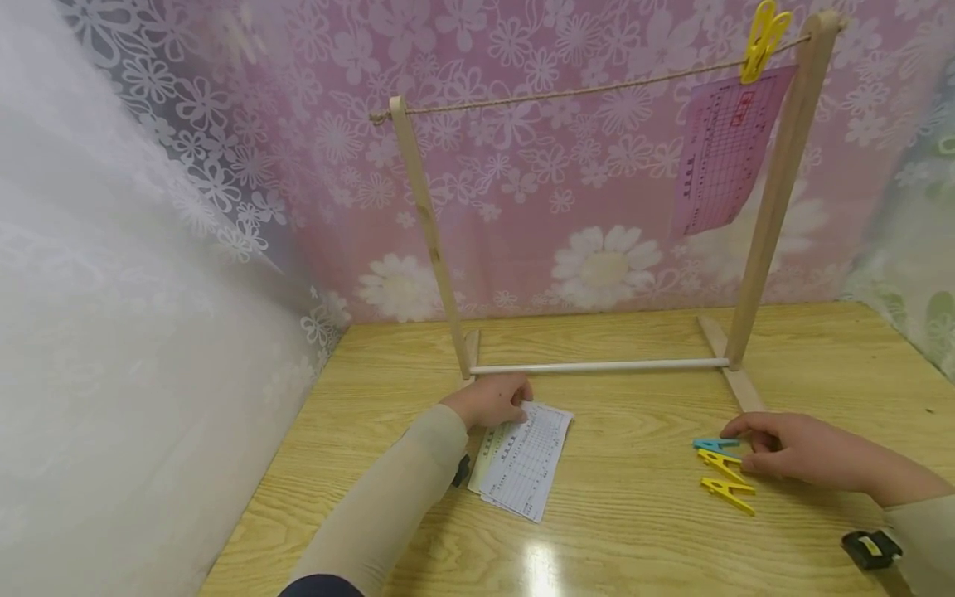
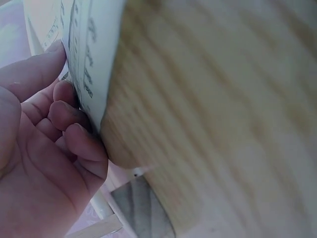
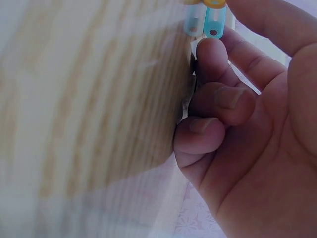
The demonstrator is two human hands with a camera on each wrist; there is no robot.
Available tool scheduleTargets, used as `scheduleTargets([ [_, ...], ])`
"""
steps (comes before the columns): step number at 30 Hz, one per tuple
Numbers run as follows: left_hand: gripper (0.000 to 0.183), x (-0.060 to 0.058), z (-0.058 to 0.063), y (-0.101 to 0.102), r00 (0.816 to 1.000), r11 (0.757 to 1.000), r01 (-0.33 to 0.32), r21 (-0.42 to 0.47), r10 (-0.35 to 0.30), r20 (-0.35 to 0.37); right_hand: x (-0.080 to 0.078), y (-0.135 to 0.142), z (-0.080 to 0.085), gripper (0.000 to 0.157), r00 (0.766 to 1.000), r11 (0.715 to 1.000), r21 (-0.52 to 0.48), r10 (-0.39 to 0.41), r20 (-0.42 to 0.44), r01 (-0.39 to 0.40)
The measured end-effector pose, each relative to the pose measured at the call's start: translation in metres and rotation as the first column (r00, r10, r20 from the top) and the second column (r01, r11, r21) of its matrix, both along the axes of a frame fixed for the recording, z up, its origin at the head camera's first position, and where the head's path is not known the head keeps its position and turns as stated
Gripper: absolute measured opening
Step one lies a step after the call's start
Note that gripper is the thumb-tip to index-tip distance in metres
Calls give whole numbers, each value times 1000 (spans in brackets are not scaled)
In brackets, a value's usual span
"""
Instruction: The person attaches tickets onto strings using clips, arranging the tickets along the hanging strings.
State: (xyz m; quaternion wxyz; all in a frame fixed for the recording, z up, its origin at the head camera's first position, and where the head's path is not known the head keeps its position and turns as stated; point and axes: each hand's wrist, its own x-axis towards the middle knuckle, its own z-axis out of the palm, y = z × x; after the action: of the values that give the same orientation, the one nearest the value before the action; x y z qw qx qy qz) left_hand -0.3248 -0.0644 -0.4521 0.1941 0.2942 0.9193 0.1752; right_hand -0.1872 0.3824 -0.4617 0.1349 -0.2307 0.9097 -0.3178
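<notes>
My left hand [image 1: 496,400] lies at the top edge of a small stack of printed paper sheets [image 1: 533,464], its thumb and fingertips pinching the edge. The left wrist view shows the thumb against the paper [image 2: 91,59], with the other fingers curled beside it; the index fingertip is hidden. Bent and slightly parted, the thumb and index finger of my right hand [image 1: 798,448] reach the ends of a blue clothespin [image 1: 715,445] and a yellow clothespin [image 1: 719,464]. A second yellow clothespin [image 1: 727,494] lies just in front. In the right wrist view, the blue clothespin [image 3: 214,24] is by the fingertips.
Behind the hands stands a wooden frame [image 1: 779,199] with a rope [image 1: 567,94] along its top and a white rod [image 1: 604,366] low down. A pink printed sheet [image 1: 734,149] hangs from the rope by a yellow clothespin [image 1: 764,41]. Flowered curtains surround the wooden table [image 1: 619,539].
</notes>
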Motion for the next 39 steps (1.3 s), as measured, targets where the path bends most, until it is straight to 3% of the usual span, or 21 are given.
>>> scheduleTargets([
  [22,13,-2,3,1,1000,1000,-11,21,10,15,0,-3,5,38,996,997,76,11,-92,-5],
  [29,11,-4,-2,0,1000,1000,-12,10,12,12,2,-4,5,54,998,998,69,13,-55,-9],
  [34,10,-4,-4,0,1000,1000,-14,16,13,15,3,-4,6,44,999,994,104,-33,-18,34],
  [39,7,-3,-5,0,1000,1000,-11,13,11,9,1,-5,4,40,999,995,97,-31,-37,34],
])
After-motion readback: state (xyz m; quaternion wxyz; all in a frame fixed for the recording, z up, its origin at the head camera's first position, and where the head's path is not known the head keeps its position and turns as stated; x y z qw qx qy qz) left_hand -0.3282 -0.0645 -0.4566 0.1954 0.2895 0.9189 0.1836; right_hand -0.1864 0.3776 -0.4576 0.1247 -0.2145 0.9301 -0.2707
